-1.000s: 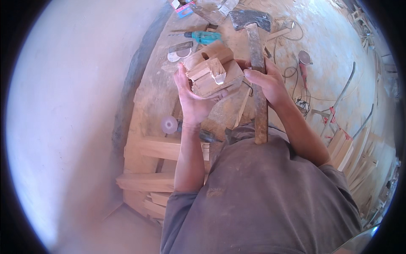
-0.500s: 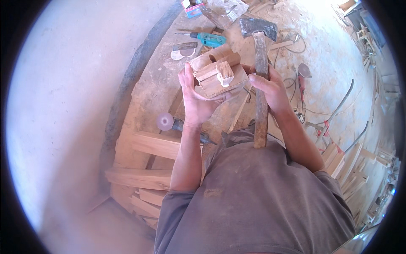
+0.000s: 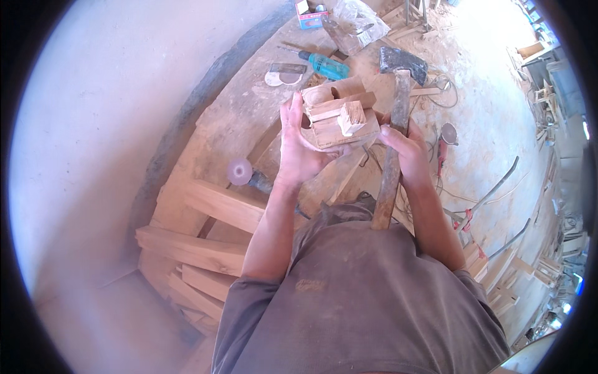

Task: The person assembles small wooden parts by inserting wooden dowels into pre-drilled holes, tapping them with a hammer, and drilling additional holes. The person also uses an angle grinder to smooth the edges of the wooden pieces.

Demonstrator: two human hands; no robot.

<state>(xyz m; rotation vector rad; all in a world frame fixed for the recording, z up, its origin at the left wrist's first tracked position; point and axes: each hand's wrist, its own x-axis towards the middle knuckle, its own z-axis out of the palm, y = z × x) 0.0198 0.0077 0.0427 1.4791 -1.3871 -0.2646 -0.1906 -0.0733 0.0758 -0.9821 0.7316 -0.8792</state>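
Note:
My left hand (image 3: 302, 153) grips a pale wooden workpiece (image 3: 328, 133) from its left side and below. The piece has a rounded part with a dark hole at the far side, a groove across it, and a short square stub (image 3: 352, 118) with splintered edges standing up. In my right hand (image 3: 405, 149) is a hatchet, its worn handle (image 3: 387, 196) running back toward my shirt and its dark, broad head (image 3: 403, 64) pointing away. The right thumb lies by the workpiece's right end; whether it touches the wood is unclear.
A teal drill (image 3: 328, 67) and a clear plastic bag (image 3: 358, 25) lie ahead. An angle grinder (image 3: 258, 181) rests at left, near stacked timber (image 3: 199, 249). Another, red grinder (image 3: 443, 146) lies at right among cords. A pale wall (image 3: 112, 124) borders the left.
The surroundings have shifted in view as my head turned slightly. Both hands keep their grips, and the hatchet handle now slants more, its lower end nearer the left.

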